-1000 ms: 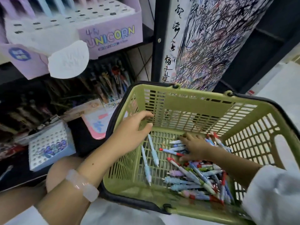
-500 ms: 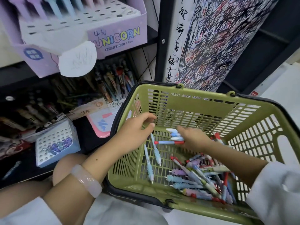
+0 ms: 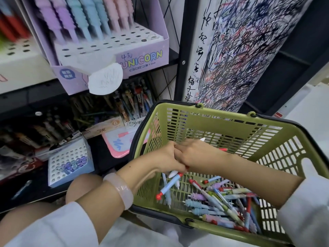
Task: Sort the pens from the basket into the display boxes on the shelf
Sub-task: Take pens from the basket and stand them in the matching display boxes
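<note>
On the shelf sat the purple display box (image 3: 142, 57). Over the green basket (image 3: 231, 125), the left hand (image 3: 163, 157) gripped several pens (image 3: 170, 182); the right hand (image 3: 197, 154), touching it, curled around others. Loose pens (image 3: 222, 202) lay beneath.

stationery shop | display boxes (image 3: 114, 50) of pens | green basket (image 3: 222, 125)

1. Left hand (image 3: 166, 158) and right hand (image 3: 199, 154) touching inside green basket (image 3: 222, 125), both gripping pens.
2. Loose pens (image 3: 222, 198) heaped on basket floor.
3. Purple display box (image 3: 142, 59) on shelf above.
</note>
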### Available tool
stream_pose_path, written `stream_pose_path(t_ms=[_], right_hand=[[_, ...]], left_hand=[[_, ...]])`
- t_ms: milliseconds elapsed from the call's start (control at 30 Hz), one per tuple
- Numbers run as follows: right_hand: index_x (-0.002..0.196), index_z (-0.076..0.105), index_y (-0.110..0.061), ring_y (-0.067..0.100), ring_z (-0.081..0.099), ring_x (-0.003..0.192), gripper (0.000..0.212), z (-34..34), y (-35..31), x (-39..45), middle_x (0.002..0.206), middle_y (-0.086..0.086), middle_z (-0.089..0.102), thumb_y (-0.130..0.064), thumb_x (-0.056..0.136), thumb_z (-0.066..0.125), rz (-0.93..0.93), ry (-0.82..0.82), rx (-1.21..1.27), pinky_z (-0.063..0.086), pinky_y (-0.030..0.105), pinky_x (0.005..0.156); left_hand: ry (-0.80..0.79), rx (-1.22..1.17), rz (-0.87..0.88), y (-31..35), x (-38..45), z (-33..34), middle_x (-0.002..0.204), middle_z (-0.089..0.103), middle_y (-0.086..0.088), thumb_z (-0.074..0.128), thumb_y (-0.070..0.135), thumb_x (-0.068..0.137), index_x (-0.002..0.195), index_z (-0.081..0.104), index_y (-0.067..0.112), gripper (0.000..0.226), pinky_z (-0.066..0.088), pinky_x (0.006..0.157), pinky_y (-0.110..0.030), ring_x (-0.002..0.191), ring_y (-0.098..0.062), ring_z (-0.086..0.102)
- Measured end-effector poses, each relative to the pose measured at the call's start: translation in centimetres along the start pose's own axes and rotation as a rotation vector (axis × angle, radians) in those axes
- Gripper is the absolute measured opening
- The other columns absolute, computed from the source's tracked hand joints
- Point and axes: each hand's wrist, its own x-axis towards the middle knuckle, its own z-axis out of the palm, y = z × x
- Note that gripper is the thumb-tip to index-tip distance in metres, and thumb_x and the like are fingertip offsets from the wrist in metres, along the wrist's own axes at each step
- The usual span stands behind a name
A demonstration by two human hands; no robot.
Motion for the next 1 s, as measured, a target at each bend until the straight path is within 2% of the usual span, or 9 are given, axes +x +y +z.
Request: stream_pose_path(t_ms=[167,333,433,533,600,700,767,867,1000], right_hand=[[0.087,0.060,-0.004,0.026,0.064,0.073,0.025,-0.4,-0.2,-0.4,0.082,0.011,0.066,-0.019,0.070,0.072,0.060,-0.087,0.058,0.049,0.032,0.068],[0.112,0.049,-0.011,0.021,0.055,0.098,0.036,-0.3,0.3,-0.9,0.104,0.005,0.061,-0.033,0.085,0.060,0.198,-0.085,0.079,0.032,0.027,0.086],[0.105,0.055,-0.011,0.021,0.058,0.089,0.027,-1.3,0.3,-1.0,0.095,0.003,0.063,-0.027,0.085,0.063,0.182,-0.070,0.025,0.037,0.030,0.082],[0.087,0.060,-0.012,0.020,0.060,0.071,0.023,-2.1,-0.4,-0.8,0.078,0.001,0.064,-0.025,0.074,0.074,0.134,-0.031,-0.045,0.041,0.028,0.069],[0.082,0.060,-0.013,0.019,0.058,0.066,0.023,-2.2,-0.8,-0.6,0.072,0.000,0.061,-0.025,0.070,0.076,0.099,0.008,-0.092,0.034,0.027,0.067],[0.077,0.060,-0.012,0.020,0.055,0.064,0.025,-2.5,-1.0,0.1,0.068,0.000,0.059,-0.022,0.061,0.076,0.067,0.050,-0.153,0.025,0.029,0.066],[0.076,0.061,-0.011,0.021,0.055,0.064,0.026,-2.6,-1.0,0.3,0.067,0.000,0.059,-0.016,0.054,0.074,0.080,0.078,-0.170,0.028,0.030,0.067],[0.078,0.063,-0.011,0.021,0.056,0.067,0.027,-2.5,-1.0,0.2,0.070,0.000,0.060,-0.008,0.053,0.073,0.113,0.124,-0.174,0.034,0.033,0.078],[0.078,0.063,-0.010,0.022,0.058,0.070,0.029,-2.8,-0.8,0.5,0.072,0.001,0.061,-0.005,0.053,0.076,0.183,0.194,-0.222,0.032,0.035,0.091]], left_hand=[[-0.042,0.003,0.046,0.0,-0.2,0.2,0.081,0.056,-0.011,0.065,-0.001,0.071,0.092,0.055,0.006,0.025,0.045,0.066,-0.033,0.075,-0.021,0.053],[-0.063,-0.012,0.020,-0.5,-1.3,-0.4,0.079,0.061,-0.001,0.065,0.004,0.079,0.094,0.055,0.012,0.020,0.045,0.052,-0.019,0.067,-0.010,0.059],[-0.117,-0.054,0.044,-0.8,-2.1,-0.6,0.068,0.064,0.002,0.061,0.000,0.083,0.085,0.055,0.013,0.015,0.047,0.049,-0.016,0.057,-0.006,0.064],[-0.094,-0.075,0.051,-0.9,-2.6,-0.4,0.077,0.067,-0.007,0.058,-0.002,0.083,0.086,0.056,0.011,0.014,0.055,0.057,-0.022,0.066,-0.015,0.068],[-0.055,-0.075,0.032,-0.8,-2.7,-0.1,0.078,0.066,-0.010,0.058,-0.001,0.082,0.089,0.056,0.009,0.012,0.057,0.059,-0.025,0.067,-0.019,0.068],[0.002,-0.075,0.005,-0.4,-2.7,0.5,0.069,0.063,-0.008,0.059,0.002,0.080,0.083,0.054,0.008,0.009,0.053,0.055,-0.026,0.053,-0.015,0.064],[0.071,-0.074,0.018,-0.3,-2.7,0.9,0.064,0.057,-0.006,0.062,0.005,0.078,0.077,0.053,0.010,0.010,0.048,0.052,-0.026,0.048,-0.014,0.057],[0.172,-0.058,0.081,-0.3,-2.8,1.2,0.067,0.049,-0.002,0.064,0.010,0.076,0.074,0.052,0.016,0.014,0.039,0.055,-0.024,0.057,-0.016,0.048],[0.216,0.003,0.119,0.3,-3.4,0.5,0.063,0.047,0.000,0.063,0.012,0.078,0.071,0.048,0.019,0.017,0.034,0.042,-0.016,0.050,-0.013,0.045]])
